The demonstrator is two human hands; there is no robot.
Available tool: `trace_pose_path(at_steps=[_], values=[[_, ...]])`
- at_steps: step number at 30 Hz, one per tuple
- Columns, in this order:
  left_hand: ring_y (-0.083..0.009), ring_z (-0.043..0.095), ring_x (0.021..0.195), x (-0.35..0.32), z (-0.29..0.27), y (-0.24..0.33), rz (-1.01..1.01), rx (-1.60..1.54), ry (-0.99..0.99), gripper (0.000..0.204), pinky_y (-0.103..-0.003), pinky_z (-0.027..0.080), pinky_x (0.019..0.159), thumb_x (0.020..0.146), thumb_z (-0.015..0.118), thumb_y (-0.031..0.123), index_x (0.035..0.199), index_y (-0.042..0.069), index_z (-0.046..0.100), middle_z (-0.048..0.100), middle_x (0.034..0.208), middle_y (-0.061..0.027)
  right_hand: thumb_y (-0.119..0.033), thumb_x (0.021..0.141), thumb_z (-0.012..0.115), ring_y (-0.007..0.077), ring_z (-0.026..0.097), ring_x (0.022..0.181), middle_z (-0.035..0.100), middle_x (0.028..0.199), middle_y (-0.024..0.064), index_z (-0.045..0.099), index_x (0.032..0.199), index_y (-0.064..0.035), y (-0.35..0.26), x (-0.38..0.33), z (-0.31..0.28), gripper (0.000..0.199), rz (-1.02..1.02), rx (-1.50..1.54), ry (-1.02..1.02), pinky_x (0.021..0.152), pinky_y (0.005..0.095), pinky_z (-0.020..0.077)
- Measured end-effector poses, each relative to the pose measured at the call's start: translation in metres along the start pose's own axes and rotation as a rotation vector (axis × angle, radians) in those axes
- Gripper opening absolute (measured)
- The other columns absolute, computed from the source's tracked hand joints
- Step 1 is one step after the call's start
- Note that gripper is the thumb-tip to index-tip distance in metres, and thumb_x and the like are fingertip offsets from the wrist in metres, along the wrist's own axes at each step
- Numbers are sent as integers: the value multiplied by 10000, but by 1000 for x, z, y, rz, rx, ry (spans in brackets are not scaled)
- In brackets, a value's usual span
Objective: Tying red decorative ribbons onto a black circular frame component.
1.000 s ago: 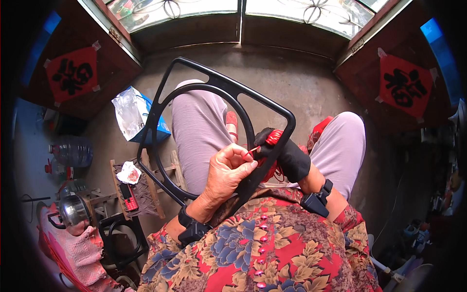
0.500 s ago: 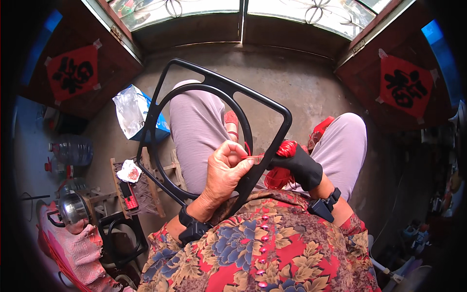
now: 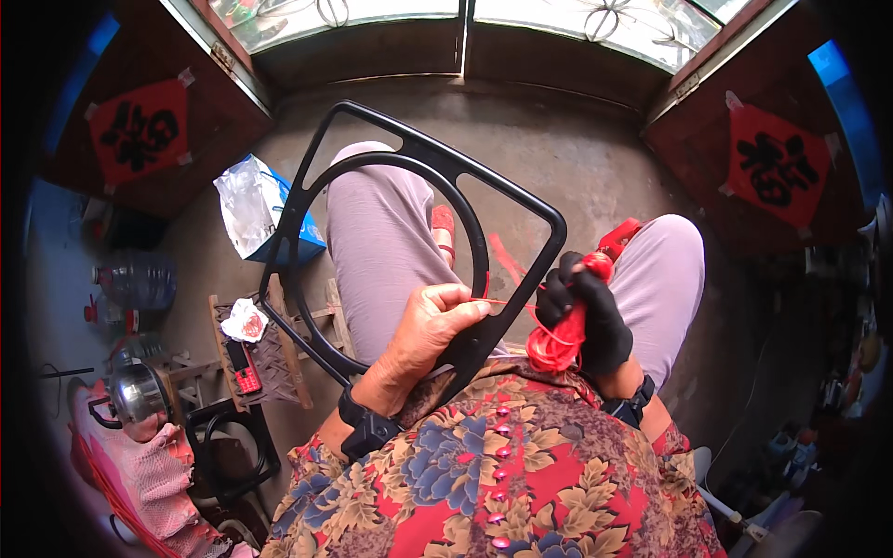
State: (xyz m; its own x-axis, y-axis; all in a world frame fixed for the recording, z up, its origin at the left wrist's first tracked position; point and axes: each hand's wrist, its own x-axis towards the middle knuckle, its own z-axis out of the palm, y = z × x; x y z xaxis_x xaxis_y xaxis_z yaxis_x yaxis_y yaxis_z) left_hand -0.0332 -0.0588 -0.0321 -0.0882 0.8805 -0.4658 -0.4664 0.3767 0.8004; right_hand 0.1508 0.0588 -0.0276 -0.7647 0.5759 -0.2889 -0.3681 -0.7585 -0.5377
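While the left hand (image 3: 437, 321) pinches the red strand (image 3: 500, 301) between thumb and forefinger beside the ring (image 3: 473, 223), the right hand (image 3: 600, 321), in a black glove, is closed around the skein (image 3: 556, 344). Whether the remaining left fingers also grip the frame is hidden. The black frame (image 3: 409, 146) is tilted across the lap, over the left thigh, its lower end near the shirt (image 3: 446, 456). A little red shows on the ring just above the left fingertips.

For a good result, hold the strand firmly at the ring and keep its run to the skein under light, even tension. Release cord from the skein in small amounts; loose loops could snag on the frame's outer bar. Brace the frame against the thigh so that it does not turn.

The floor (image 3: 595, 186) is bare-looking, grey-brown and worn. Ahead are doors with glass upper panes, which admit strong daylight. On the left are a blue-and-white bag (image 3: 251, 209), a woven stool (image 3: 284, 363) bearing a phone (image 3: 246, 370), a pot (image 3: 141, 405) and a second frame (image 3: 265, 456). The right side is dim; objects there cannot be identified reliably.
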Motion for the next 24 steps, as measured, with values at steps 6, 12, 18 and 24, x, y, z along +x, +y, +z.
trace_pose_path(at_steps=[6, 12, 18, 24], values=[[-118, 644, 753, 9, -10, -21, -19, -286, -66, 118, -219, 510, 717, 830, 589, 49, 911, -29, 627, 672, 851, -87, -79, 807, 585, 113, 557, 621, 571, 674, 30, 540, 810, -35, 6, 5, -4, 63, 48, -800, 194, 572, 259, 444], [-138, 646, 789, 14, -18, -31, -15, -446, -156, 112, -241, 512, 764, 828, 594, 45, 907, -32, 614, 667, 861, -109, -96, 826, 608, 120, 556, 612, 573, 668, 30, 548, 824, -33, 9, 5, -9, 87, 72, -863, 127, 571, 264, 448], [-78, 614, 632, 12, -6, -15, 60, -97, -14, 65, -185, 491, 577, 830, 621, 60, 806, 0, 626, 656, 738, -54, -160, 859, 593, 150, 585, 671, 596, 730, 59, 559, 887, -30, 13, 10, -21, 138, 115, -659, 131, 588, 282, 470], [-55, 588, 601, 9, -9, -11, 93, -162, 11, 59, -173, 472, 550, 834, 617, 63, 796, 18, 619, 639, 716, -30, -335, 855, 602, 180, 620, 794, 616, 925, 73, 576, 1009, -20, -11, 18, -48, 352, 11, -351, 406, 660, 303, 502]])
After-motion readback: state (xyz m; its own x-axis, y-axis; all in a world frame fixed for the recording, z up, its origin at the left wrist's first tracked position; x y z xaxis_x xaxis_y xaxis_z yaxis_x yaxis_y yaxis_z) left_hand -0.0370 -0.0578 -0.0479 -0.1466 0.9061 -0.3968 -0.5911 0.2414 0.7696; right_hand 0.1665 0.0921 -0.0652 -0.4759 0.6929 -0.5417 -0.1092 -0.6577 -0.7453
